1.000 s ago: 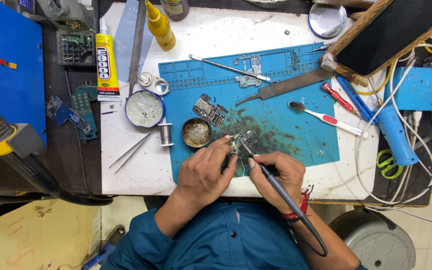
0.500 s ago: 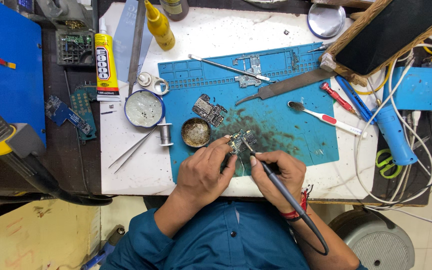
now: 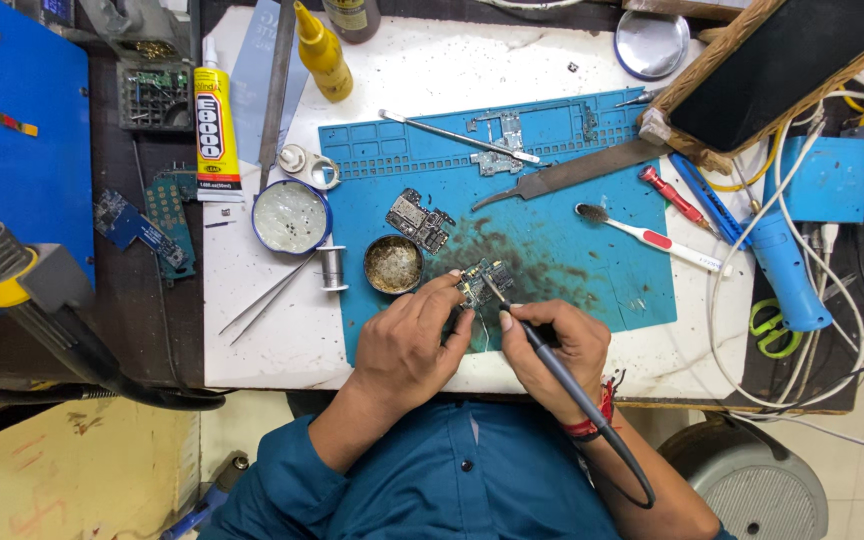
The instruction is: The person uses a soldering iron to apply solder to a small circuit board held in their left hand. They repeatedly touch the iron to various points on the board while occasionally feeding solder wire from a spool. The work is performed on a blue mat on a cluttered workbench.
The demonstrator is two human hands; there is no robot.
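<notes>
My right hand [image 3: 555, 345] grips a black soldering iron [image 3: 537, 345] like a pen, its tip resting on a small circuit board [image 3: 484, 281] on the blue work mat [image 3: 552, 200]. My left hand [image 3: 414, 340] pinches that board at its left edge, fingers curled, with a thin wire hanging below it. A second small circuit board [image 3: 419, 221] lies further up the mat. A round tin of brown flux [image 3: 393, 264] sits just left of the held board.
A white-and-red toothbrush [image 3: 647, 237], metal file [image 3: 572, 172], tweezers [image 3: 270, 292], solder spool [image 3: 330, 267], round tin of paste [image 3: 291, 216], glue tube [image 3: 215, 125] and yellow bottle [image 3: 322, 50] surround the mat. A blue hot-air handle [image 3: 784, 270] lies at right, green scissors [image 3: 770, 328] below it.
</notes>
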